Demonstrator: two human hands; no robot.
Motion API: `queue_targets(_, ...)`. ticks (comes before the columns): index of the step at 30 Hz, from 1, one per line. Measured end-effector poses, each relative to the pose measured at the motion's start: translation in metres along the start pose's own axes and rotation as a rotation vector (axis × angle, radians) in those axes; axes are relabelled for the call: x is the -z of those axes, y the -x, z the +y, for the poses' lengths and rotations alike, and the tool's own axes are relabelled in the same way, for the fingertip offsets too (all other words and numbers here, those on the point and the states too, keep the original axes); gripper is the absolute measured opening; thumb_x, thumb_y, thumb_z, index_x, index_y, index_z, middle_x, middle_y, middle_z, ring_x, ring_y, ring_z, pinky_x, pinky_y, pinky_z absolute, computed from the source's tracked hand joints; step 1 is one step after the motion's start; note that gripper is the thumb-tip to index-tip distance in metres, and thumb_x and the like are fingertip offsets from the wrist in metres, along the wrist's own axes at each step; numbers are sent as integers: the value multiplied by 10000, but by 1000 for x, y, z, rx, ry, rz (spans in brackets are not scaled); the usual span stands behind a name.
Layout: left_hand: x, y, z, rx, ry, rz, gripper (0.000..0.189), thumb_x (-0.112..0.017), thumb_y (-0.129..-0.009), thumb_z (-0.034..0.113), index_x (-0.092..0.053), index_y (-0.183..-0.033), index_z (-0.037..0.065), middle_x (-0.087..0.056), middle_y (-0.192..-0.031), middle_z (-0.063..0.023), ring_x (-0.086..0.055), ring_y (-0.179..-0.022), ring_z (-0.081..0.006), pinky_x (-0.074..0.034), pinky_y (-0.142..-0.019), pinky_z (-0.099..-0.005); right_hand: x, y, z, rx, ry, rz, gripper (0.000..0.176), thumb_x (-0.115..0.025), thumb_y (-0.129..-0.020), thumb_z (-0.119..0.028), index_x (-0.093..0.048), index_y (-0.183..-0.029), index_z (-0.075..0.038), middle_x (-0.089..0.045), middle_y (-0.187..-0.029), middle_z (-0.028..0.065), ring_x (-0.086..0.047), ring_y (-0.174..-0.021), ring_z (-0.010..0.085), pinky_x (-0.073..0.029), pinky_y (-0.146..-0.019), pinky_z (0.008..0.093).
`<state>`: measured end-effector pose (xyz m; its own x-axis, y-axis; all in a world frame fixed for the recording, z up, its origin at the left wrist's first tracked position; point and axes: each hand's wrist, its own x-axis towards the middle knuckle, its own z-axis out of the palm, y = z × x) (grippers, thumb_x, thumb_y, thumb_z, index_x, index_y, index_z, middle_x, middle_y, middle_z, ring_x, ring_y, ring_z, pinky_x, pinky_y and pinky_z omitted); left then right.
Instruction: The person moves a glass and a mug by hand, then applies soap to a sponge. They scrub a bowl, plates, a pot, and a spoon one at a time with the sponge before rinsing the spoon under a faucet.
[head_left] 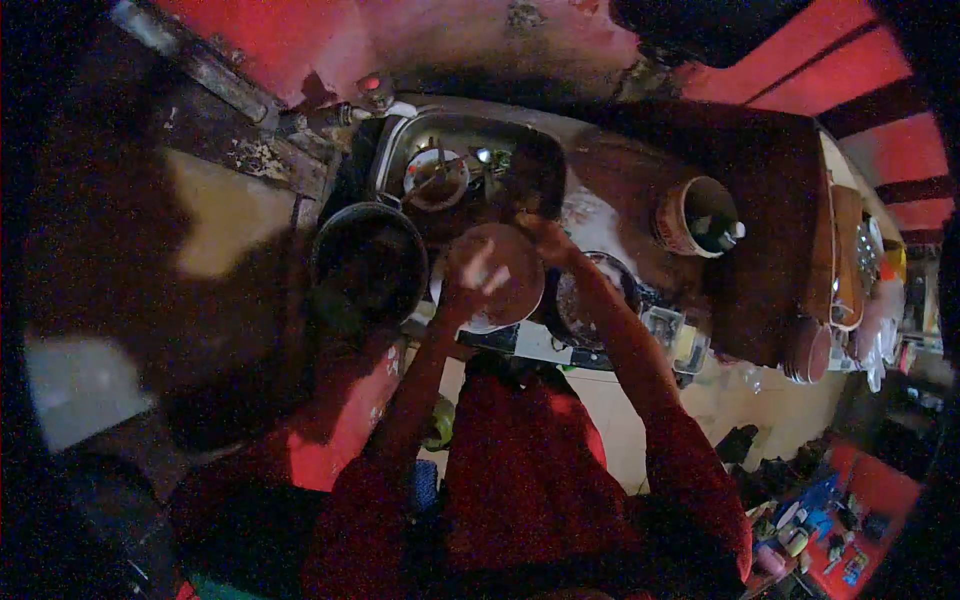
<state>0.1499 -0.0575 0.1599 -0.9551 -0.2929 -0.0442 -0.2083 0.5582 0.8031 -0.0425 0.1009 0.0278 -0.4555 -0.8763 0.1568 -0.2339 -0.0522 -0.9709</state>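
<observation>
A round plate or shallow bowl (515,285) is tilted in front of the sink (548,135), over its near edge. My left hand (478,275) is over the inner face of this plate, blurred, so its fingers and anything in them are unclear. My right hand (541,232) is at the plate's upper right rim, with its fingers bent around the edge. In the sink lies a white bowl (437,180) with utensils in it, and more utensils are beside it. A dark round basin (370,262) stands left of the plate.
Right of my right hand is a round pot (597,292) with pale foam. A bucket (690,217) stands on the counter farther right. A clear container (676,340) sits at the front edge. A tap (345,115) is at the sink's upper left.
</observation>
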Motion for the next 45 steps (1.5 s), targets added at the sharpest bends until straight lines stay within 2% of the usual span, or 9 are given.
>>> queue_targets(4, -33, -110, -146, 11, 887, 379, 346, -600, -878, 271, -547, -1103, 14, -517, -1221, -101, -511, -1091, -215, -424, -892, -341, -25, -27, -88, -327, -93, -79, 558, -668, -790, -263, -463, -1249, -20, -611, -1127, 101, -579, -1036, 216, -459, -889, 344)
queue_targets(7, -11, -159, -108, 703, 988, 504, 396, -565, -880, 210, -460, -1212, 22, -491, -1252, -127, -506, -1104, -225, -448, -883, -332, -29, -33, -123, -448, 614, -56, 372, -653, -806, -195, -540, -1111, -16, -646, -1011, 90, -616, -913, 212, -486, -807, 333)
queue_targets(19, -64, -277, -285, 767, 551, 487, 406, -551, -878, 193, -437, -1233, 33, -493, -1239, -129, -510, -1089, -222, -461, -871, -333, 74, 325, -15, -591, -416, 1456, 464, -427, -969, -255, -357, -1378, -47, -486, -1312, 128, -477, -1169, 231, -372, -971, 330)
queue_targets(25, -60, -276, -285, 725, 440, 478, 412, -544, -878, 185, -425, -1244, 38, -493, -1233, -130, -512, -1082, -220, -468, -865, -333, 39, 331, -21, -747, 1217, 875, 373, -557, -878, -112, -527, -1250, -100, -523, -1256, 191, -500, -1158, 343, -425, -932, 399)
queue_targets(30, -41, -269, -284, 629, 351, 496, 418, -538, -877, 178, -415, -1253, 42, -494, -1227, -130, -514, -1075, -219, -473, -860, -333, 37, 335, -36, -842, 1139, 714, 374, -578, -843, -83, -573, -1213, -131, -562, -1198, 187, -535, -1106, 349, -447, -898, 405)
queue_targets(32, -32, -267, -273, 596, 298, 497, 421, -536, -877, 175, -411, -1256, 44, -494, -1225, -131, -514, -1073, -218, -475, -858, -333, 42, 335, -25, -697, 305, 1152, 339, -584, -819, -73, -600, -1153, -134, -577, -1165, 179, -561, -1045, 357, -467, -851, 416)
queue_targets(38, -34, -198, -292, 418, -22, 432, 428, -529, -876, 166, -400, -1267, 49, -495, -1219, -131, -516, -1065, -217, -482, -852, -333, 80, 357, -13, -704, 1342, 504, 413, -644, -804, -252, -517, -1149, -64, -630, -962, 85, -584, -807, 189, -462, -684, 338)
queue_targets(42, 0, -86, -45, 502, 697, 464, 506, -570, -870, 290, -393, -1290, 72, -541, -1122, -108, -552, -975, -232, -546, -678, -391, 82, 249, -112, -338, 298, 1225, 535, -537, -828, -167, -402, -1330, -39, -503, -1197, 140, -522, -971, 242, -430, -852, 350)
queue_targets(45, -17, -34, 21, 566, 771, 346, 592, -503, -877, 497, -403, -1250, 48, -516, -1121, -101, -533, -942, -199, -500, -730, -364, 67, 148, -161, -344, 407, 777, 552, -599, -817, -89, -383, -1321, -25, -487, -1227, 135, -499, -1089, 241, -401, -934, 352)
